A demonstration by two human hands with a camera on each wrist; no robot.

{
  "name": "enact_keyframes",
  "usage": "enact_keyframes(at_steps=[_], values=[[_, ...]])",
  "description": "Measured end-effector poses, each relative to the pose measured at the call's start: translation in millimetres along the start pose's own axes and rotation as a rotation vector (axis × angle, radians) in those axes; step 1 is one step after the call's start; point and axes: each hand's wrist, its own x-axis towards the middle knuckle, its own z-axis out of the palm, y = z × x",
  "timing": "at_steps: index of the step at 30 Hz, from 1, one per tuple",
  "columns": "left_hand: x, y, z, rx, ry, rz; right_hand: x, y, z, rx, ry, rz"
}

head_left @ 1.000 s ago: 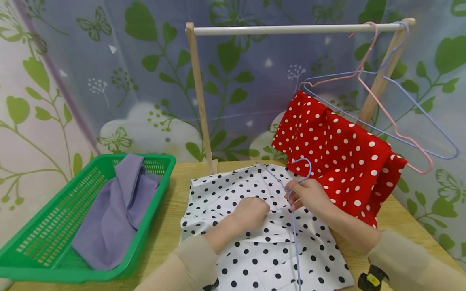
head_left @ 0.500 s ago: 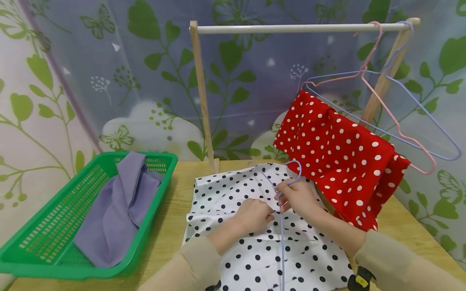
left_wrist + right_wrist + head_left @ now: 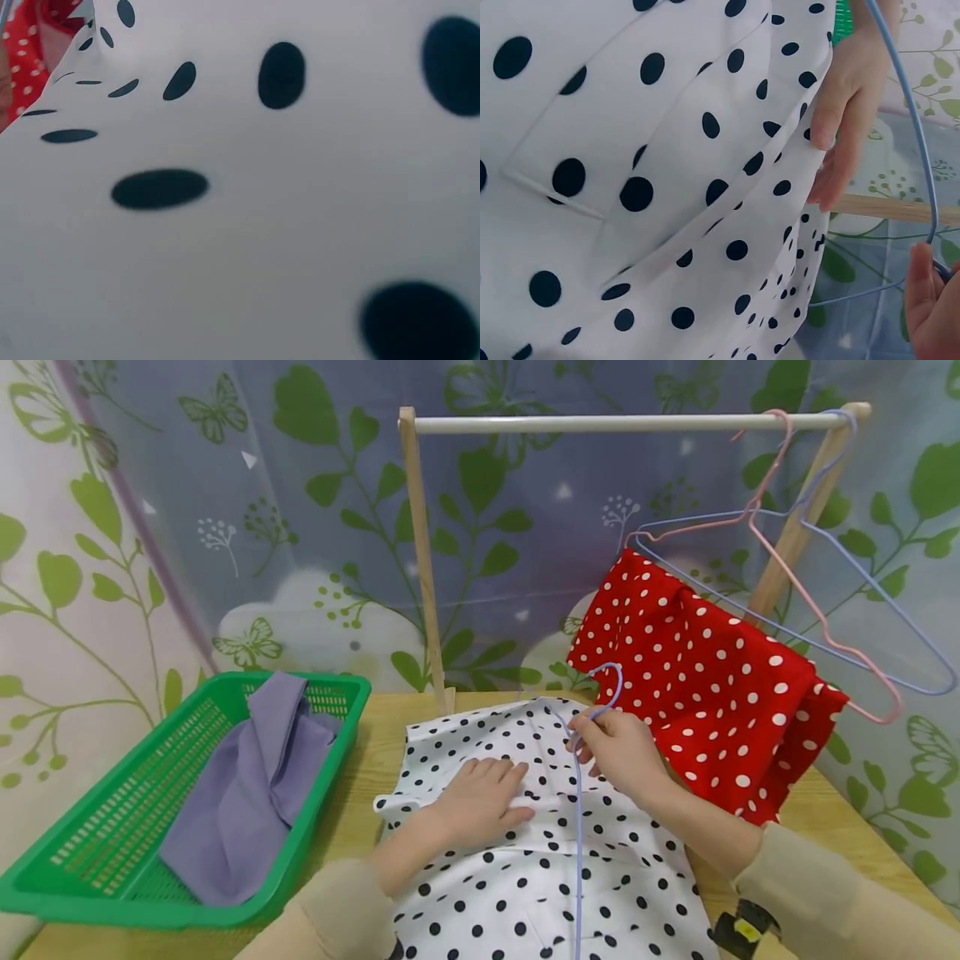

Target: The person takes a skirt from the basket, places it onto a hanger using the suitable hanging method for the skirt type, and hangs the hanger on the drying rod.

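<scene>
A white cloth with black polka dots (image 3: 517,877) lies over the wooden table and fills most of the left wrist view. My left hand (image 3: 480,802) rests on its upper part with straightened fingers; in the right wrist view this hand (image 3: 847,112) is at the cloth's edge. To the right, my right hand (image 3: 618,752) pinches a light blue clothes hanger (image 3: 578,843) just below its hook. One arm of the hanger runs down across the front of the cloth, while the other reaches toward the cloth's far edge, partly hidden.
Right behind, a red polka-dot cloth (image 3: 712,693) hangs on a pink hanger (image 3: 795,581) from the white rail (image 3: 600,424), beside a blue hanger (image 3: 885,585). A green basket (image 3: 315,827) holding a purple cloth (image 3: 240,810) stands at left.
My left hand has gone from curled on the cloth to straight-fingered, and shifted left. My right hand has carried the hanger left, then slightly up, raising its hook.
</scene>
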Motion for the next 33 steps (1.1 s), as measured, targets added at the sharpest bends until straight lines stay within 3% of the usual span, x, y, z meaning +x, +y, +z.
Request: enact_keyframes(at_steps=[3,7,11,17,22,26,31,33], values=[[-12.9,-9.8,-8.1,-0.092,0.022,-0.083,0.3,-10.4,-4.1,0.061,-0.005,-0.011],[-19.1,-25.1,-17.6,-0.214,0.122,-0.149,3.5,-29.5,-14.5,0.145,0.001,-0.059],[-16.0,-36.6,-23.7,-0.375,0.231,-0.203,8.9,-51.5,-26.0,0.217,0.010,-0.110],[-9.5,-39.5,-24.7,-0.632,0.421,-0.266,14.6,-83.1,-38.3,0.336,-0.018,-0.167],[-1.5,-32.7,-22.1,-0.964,0.566,-0.258,19.9,-106.0,-47.2,0.504,-0.036,-0.189],[7.6,-25.2,-17.8,-1.165,0.567,-0.209,27.2,-123.3,-55.4,0.537,-0.011,-0.201],[8.9,-13.1,-11.2,-1.106,0.498,-0.229,38.3,-137.4,-70.3,0.388,0.018,-0.203],[7.6,-9.5,-10.4,-1.064,0.499,-0.232,41.8,-138.8,-74.5,0.341,0.019,-0.193]])
